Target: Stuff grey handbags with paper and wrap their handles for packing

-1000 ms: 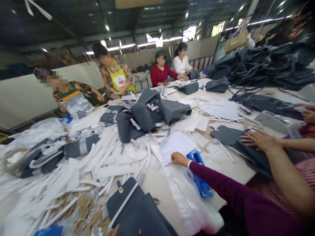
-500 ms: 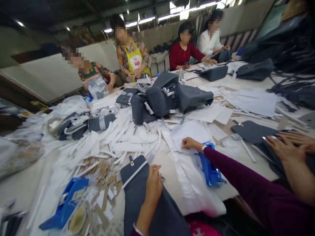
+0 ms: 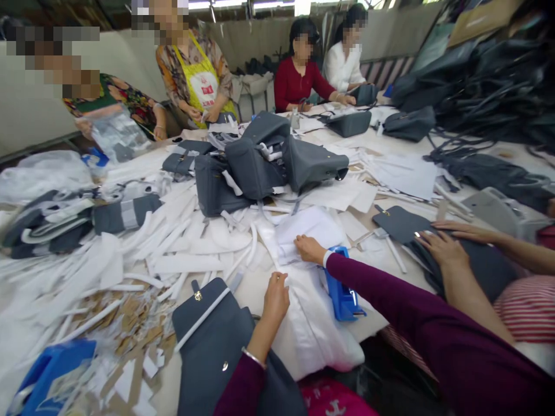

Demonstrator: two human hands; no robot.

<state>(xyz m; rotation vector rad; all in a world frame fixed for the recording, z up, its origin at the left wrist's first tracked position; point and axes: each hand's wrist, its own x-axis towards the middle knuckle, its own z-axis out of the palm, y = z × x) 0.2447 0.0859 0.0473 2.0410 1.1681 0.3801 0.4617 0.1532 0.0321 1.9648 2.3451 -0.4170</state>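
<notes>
My left hand [image 3: 276, 299] is raised over the right edge of a dark grey bag [image 3: 208, 332], its fingers curled together; whatever is in them, if anything, is too small to make out. The bag lies flat, with a metal clasp on its flap tab and a white strip [image 3: 202, 319] across it. My right hand [image 3: 310, 248] reaches forward with closed fingers on the white paper sheets [image 3: 316, 222], pinching at their near edge. Under my right forearm stands a blue tape dispenser [image 3: 342, 289]. A white padded sheet [image 3: 312, 323] lies between my arms.
Stuffed dark bags [image 3: 255, 167] are heaped mid-table. White strips [image 3: 191, 263] and brown card scraps [image 3: 130, 320] cover the left side, near another blue dispenser [image 3: 56, 375]. At right, a co-worker's hands [image 3: 451, 254] press on another bag [image 3: 472, 266]. Several people sit or stand across the table.
The view has swung so things sit further left. My left hand has lifted off the bag towards the white sheet, its fingers curling. My right hand stays at the paper.
</notes>
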